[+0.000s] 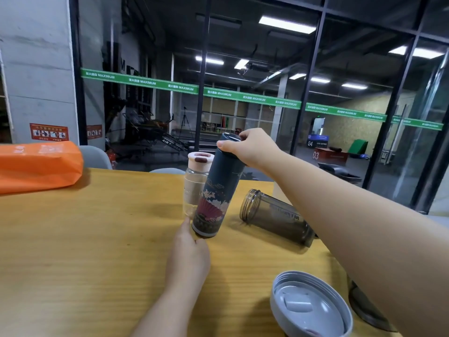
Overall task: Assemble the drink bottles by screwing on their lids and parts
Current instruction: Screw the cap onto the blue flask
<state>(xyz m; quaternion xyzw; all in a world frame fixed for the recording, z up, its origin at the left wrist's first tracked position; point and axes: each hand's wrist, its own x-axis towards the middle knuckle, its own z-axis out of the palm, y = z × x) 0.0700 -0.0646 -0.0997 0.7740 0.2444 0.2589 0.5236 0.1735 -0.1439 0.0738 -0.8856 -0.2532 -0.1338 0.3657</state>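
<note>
A dark blue flask [216, 190] with a flower print stands tilted on the wooden table [97, 239], its lid on top. My right hand [252, 148] grips that lid from the right. My left hand [188, 254] holds the flask's base with curled fingers. Just behind the flask stands a clear bottle [194, 188] with a pink lid on it. A smoky grey bottle body [274, 215] lies on its side to the right, its threaded mouth bare. A grey lid [308, 305] lies upside down at the near right.
An orange bag [38, 164] lies at the table's far left. A dark round object [364, 310] sits at the near right, mostly hidden by my right forearm. Grey chair backs [94, 156] stand behind the table, before a glass wall.
</note>
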